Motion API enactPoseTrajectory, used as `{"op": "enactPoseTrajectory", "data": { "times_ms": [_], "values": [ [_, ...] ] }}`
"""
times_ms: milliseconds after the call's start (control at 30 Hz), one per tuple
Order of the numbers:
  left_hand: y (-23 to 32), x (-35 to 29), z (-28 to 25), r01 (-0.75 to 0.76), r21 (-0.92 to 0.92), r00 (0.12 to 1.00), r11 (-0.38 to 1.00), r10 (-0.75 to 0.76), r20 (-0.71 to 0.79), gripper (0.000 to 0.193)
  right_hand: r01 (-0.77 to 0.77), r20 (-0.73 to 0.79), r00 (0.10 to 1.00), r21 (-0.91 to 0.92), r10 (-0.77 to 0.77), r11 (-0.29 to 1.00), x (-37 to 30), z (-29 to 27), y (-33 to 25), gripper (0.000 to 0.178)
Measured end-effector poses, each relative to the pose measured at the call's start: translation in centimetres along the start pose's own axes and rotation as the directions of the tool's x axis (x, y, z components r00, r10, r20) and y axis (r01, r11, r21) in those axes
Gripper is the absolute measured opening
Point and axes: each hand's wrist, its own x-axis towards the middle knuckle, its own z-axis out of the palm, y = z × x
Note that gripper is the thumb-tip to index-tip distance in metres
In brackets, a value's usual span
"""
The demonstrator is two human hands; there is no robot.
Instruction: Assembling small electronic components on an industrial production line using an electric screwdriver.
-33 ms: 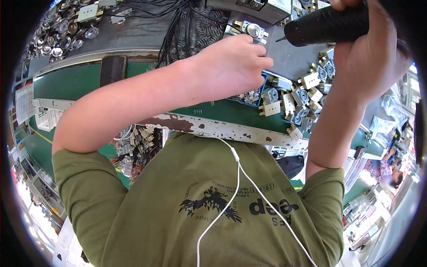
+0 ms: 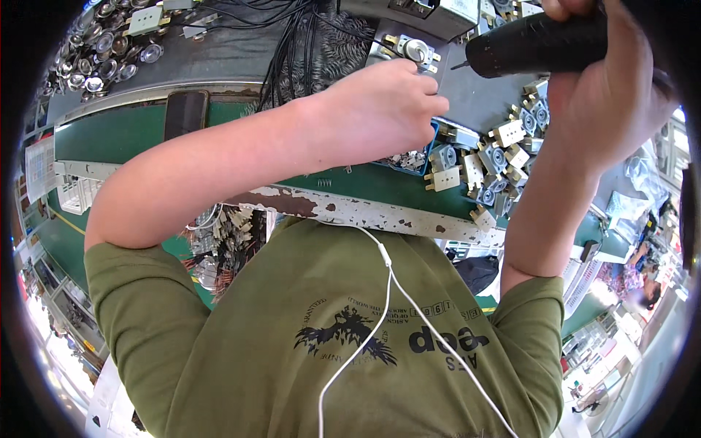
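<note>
Metal-capped component [image 2: 415, 50] lies just beyond the left hand [image 2: 387, 106]; whether that curled grip holds anything, I cannot tell. The right hand [image 2: 602, 106] wraps a black power driver [image 2: 540, 45], probably levelled so its bit [image 2: 460, 66] faces the component.

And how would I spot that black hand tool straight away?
Start at the dark grey worktop along the top, then find the person's right hand at its right side. The black tool it grips is a thick barrel with a thin tip pointing left, far bigger than the small pale parts nearby.
</note>
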Motion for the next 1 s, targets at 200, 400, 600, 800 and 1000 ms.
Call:
{"op": "enactPoseTrajectory", "data": {
  "times_ms": [200, 400, 600, 800, 1000],
  "values": [
    [0.8, 0.5, -0.1, -0.018, -0.101, 0.991, 0.995, 0.004, -0.135, 0.006, 0.090, -0.073, 0.994, 0.137, -0.081, 0.986, 1.6, 3.5, -1.0, 0.023],
    [0.7, -0.5, 0.1, 0.039, -0.260, 0.996, 0.965, -0.059, -0.071, 0.009, 0.161, -0.268, 0.952, 0.022, -0.149, 0.987, 2.1, 8.7, -1.5, 0.022],
    [0.3, -1.2, -0.3, 0.037, -0.367, 0.994, 0.929, -0.072, -0.082, 0.010, 0.075, -0.297, 0.950, -0.073, -0.093, 0.995, 1.7, 9.2, -0.5, 0.024],
    [0.5, -1.1, -0.8, 0.060, -0.399, 0.996, 0.915, -0.082, -0.039, 0.008, 0.050, -0.309, 0.948, -0.080, -0.073, 0.996, 1.7, 10.4, -0.6, 0.021],
    [0.5, -1.4, -0.8, 0.060, -0.361, 0.997, 0.931, -0.074, -0.026, 0.010, -0.005, -0.214, 0.976, -0.164, -0.030, 0.987, 1.5, 11.1, -1.6, 0.018]
  ]
}}
